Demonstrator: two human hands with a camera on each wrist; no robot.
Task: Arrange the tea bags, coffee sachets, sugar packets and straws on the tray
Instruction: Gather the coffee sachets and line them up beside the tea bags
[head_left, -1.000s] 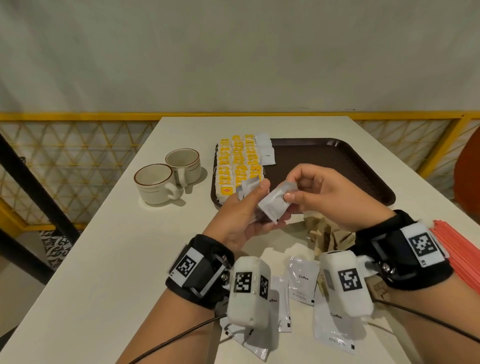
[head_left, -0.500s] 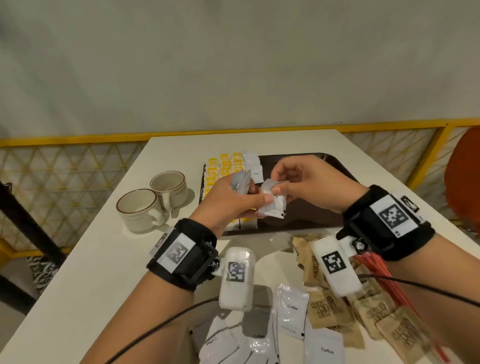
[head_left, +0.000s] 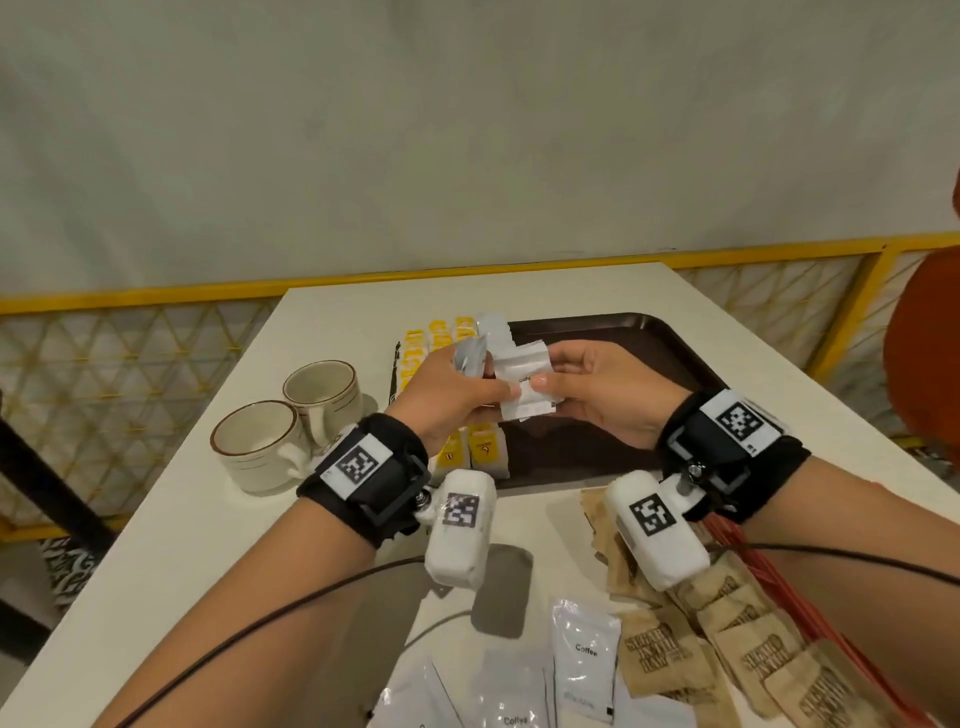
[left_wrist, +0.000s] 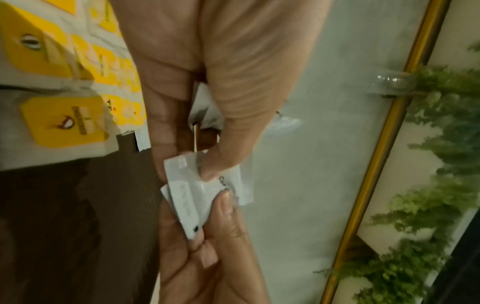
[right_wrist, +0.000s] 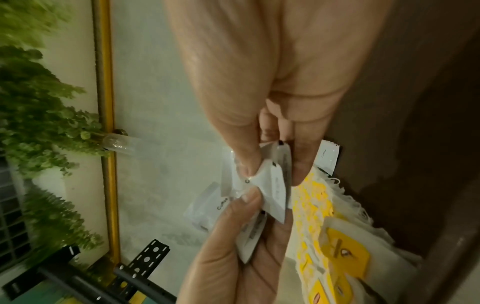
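Note:
Both hands meet above the left part of the dark brown tray (head_left: 649, 353). My left hand (head_left: 488, 374) grips a small stack of white coffee sachets (head_left: 470, 358). My right hand (head_left: 545, 389) pinches one white coffee sachet (head_left: 522, 379) at that stack, and the left thumb touches it too. The wrist views show the left hand (left_wrist: 187, 170) and the right hand (right_wrist: 272, 174) on the same sachets (left_wrist: 187, 197). Yellow tea bags (head_left: 415, 358) lie in columns along the tray's left side, with white sachets (head_left: 493, 327) in a row beside them.
Two cream cups (head_left: 291, 426) stand left of the tray. Near the table's front lie loose coffee sachets (head_left: 584, 654), brown sugar packets (head_left: 660, 660) and red straws (head_left: 753, 566). A yellow railing (head_left: 130, 296) runs behind the table. An orange chair (head_left: 924, 353) stands at right.
Both hands have moved forward together from the table's front to above the tray. The right hand's pinched sachet now lies flatter against the left hand's stack. The head view has tilted up.

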